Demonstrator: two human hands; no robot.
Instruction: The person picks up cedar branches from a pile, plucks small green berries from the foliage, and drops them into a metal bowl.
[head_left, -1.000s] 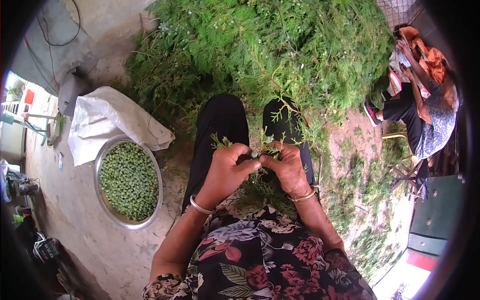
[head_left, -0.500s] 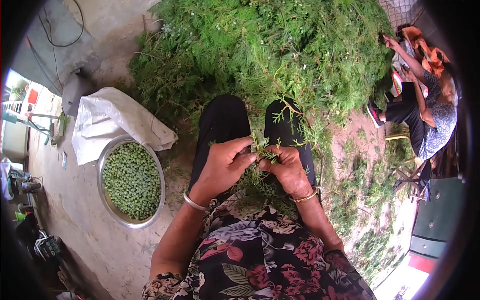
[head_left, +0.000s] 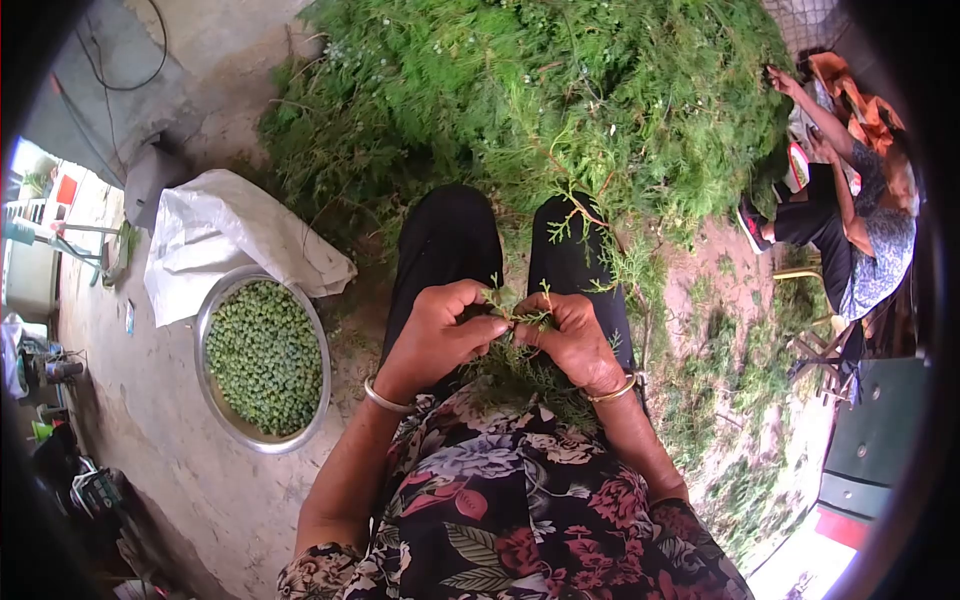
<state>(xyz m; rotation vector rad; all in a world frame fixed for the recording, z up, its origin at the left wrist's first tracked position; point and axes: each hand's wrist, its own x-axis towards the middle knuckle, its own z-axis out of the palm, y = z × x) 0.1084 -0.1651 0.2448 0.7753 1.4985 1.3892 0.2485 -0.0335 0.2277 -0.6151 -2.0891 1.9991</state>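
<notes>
Above my lap, both hands meet at a small evergreen sprig (head_left: pixel 533 318) with flat, scaly green leaves. My right hand (head_left: pixel 574 342) is closed on it, thumb and fingers pinched together. The fingers of my left hand (head_left: pixel 440 335) are also closed, pinching the sprig's near side; whether a small cone is between them is hidden. More cut sprigs (head_left: pixel 525 375) lie in my lap below the hands. To the left, a metal basin (head_left: pixel 325 385) holds many small round green cones (head_left: pixel 262 355).
A large heap of evergreen branches (head_left: pixel 540 90) rises in front of my knees. A white sack (head_left: pixel 225 225) lies behind the basin. At the right, another person (head_left: pixel 870 230) sits beside the heap, one hand reaching to it. Loose greenery (head_left: pixel 730 400) litters the ground.
My left hand has shifted slightly, its thumb and fingers now closer to my right fingertips on the sprig. The right hand has stayed nearly in place.
</notes>
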